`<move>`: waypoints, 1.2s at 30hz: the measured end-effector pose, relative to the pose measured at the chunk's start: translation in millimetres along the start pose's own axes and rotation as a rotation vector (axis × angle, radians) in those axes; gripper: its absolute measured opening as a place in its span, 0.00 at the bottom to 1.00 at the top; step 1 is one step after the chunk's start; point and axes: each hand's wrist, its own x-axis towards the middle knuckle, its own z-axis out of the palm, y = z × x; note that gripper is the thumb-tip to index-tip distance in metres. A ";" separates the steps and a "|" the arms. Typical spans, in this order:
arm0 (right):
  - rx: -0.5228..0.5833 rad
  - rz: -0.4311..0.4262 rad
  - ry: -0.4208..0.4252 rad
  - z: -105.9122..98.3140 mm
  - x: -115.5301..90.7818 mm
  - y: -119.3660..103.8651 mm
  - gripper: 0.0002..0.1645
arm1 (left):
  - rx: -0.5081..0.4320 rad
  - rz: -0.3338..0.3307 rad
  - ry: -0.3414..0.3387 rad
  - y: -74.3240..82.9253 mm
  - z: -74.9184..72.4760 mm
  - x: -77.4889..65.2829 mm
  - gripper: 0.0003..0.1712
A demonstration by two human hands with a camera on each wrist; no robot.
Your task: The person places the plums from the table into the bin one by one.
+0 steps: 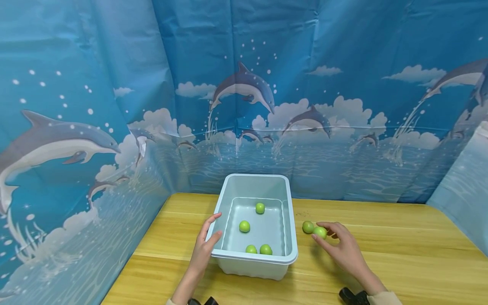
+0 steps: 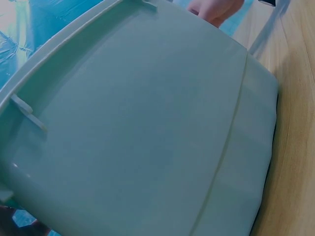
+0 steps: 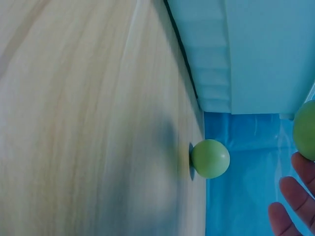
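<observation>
A pale blue-grey plastic bin (image 1: 253,267) stands on the table, with several smooth green balls lying on its floor, one near the far end (image 1: 260,208). My left hand (image 1: 203,243) grips the bin's left rim, thumb and a finger over the edge. To the right of the bin, my right hand (image 1: 345,250) pinches a green ball (image 1: 319,232) between thumb and fingers. The right wrist view catches that held ball (image 3: 305,130) at its right edge, raised off the wood. Another green ball (image 3: 210,158) sits on the tabletop below it, close to the bin's right side.
The wooden table (image 1: 400,245) runs back to a blue plastic sheet (image 1: 244,51) printed with dolphins. The sheet hangs behind the table and along its left and right sides. Black wrist straps (image 1: 353,296) show at the bottom of the head view.
</observation>
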 end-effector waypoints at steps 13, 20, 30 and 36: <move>0.048 -0.024 0.034 -5.1 3.5 -12.9 0.20 | -0.003 0.006 0.004 0.8 -0.3 -0.1 0.26; 0.064 -0.067 0.062 -8.6 3.4 -23.2 0.20 | -0.004 0.018 0.000 -1.2 -0.6 0.7 0.26; 0.089 -0.092 0.083 -12.8 3.1 -37.8 0.21 | -0.006 0.007 -0.004 -2.1 -0.8 0.6 0.26; 0.117 -0.111 0.093 -14.3 2.6 -43.0 0.21 | -0.009 0.009 -0.007 -2.2 -1.2 0.7 0.26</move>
